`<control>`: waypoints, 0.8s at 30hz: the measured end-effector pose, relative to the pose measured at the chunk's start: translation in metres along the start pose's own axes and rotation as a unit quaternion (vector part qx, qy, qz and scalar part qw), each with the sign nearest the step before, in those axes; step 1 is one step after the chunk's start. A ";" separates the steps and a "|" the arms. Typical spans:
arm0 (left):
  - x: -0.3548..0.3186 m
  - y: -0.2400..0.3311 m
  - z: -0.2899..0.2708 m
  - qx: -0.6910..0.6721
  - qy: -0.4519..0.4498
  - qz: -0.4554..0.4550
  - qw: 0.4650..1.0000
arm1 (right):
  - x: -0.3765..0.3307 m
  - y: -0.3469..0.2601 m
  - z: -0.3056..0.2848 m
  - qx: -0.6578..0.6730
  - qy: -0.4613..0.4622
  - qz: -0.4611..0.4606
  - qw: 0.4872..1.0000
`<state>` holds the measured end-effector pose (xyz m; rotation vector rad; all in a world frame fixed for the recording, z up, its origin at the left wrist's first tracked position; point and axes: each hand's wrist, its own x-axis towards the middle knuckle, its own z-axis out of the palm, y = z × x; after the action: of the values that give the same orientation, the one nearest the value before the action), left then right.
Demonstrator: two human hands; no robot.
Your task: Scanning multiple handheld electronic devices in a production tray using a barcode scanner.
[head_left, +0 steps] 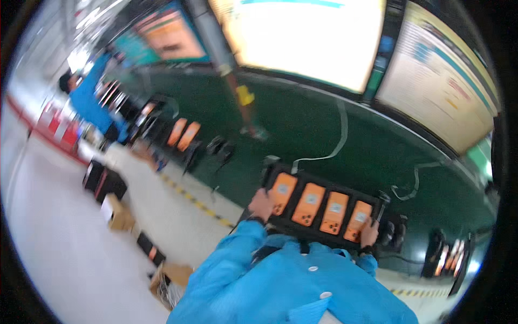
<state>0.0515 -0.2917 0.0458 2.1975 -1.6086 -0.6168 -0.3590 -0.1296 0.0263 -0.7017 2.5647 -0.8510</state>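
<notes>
A black tray (321, 232) sits at the near edge of the green bench, just in front of my body. Several orange phones (308, 204) lie side by side in it, each with a small pale label and dark round spots toward its near end. My left hand (261, 204) is closed on the tray's left end, beside the leftmost phone. At the opposite end my right hand (369, 234) grips the tray's edge, close to the rightmost phone (358, 220). Both hands are slightly blurred, and their fingertips are partly hidden.
Large lit screens (307, 38) stand behind the green bench (302, 121). A pole with a yellow tag (245, 95) rises left of centre. Other orange phones (188, 136) lie farther left, near a person in blue (89, 105). Cardboard boxes (118, 214) are on the floor.
</notes>
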 end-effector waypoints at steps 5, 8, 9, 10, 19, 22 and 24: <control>0.000 -0.003 0.008 0.004 0.065 0.047 0.997 | 0.011 0.014 0.010 -0.034 -0.004 -0.007 0.999; 0.000 -0.001 0.011 0.010 0.058 0.043 0.997 | 0.015 0.020 0.013 -0.068 0.010 0.006 0.998; 0.000 -0.001 0.011 0.015 0.058 0.040 0.997 | 0.016 0.021 0.013 -0.067 -0.002 0.014 0.998; 0.000 -0.001 0.011 0.021 0.058 0.036 0.997 | 0.017 0.021 0.013 -0.064 -0.003 0.012 0.998; 0.000 -0.004 0.011 -0.002 0.046 0.042 0.998 | 0.013 0.018 0.013 -0.051 0.023 -0.008 0.998; -0.001 -0.002 0.009 -0.001 0.052 0.031 0.998 | 0.011 0.015 0.013 -0.050 0.031 -0.014 0.998; -0.002 -0.001 0.007 0.001 0.051 0.036 0.998 | 0.009 0.013 0.013 -0.051 0.045 -0.021 0.997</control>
<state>0.0481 -0.2896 0.0400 2.1259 -1.6274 -0.4746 -0.3649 -0.1311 0.0069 -0.7657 2.6984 -0.7851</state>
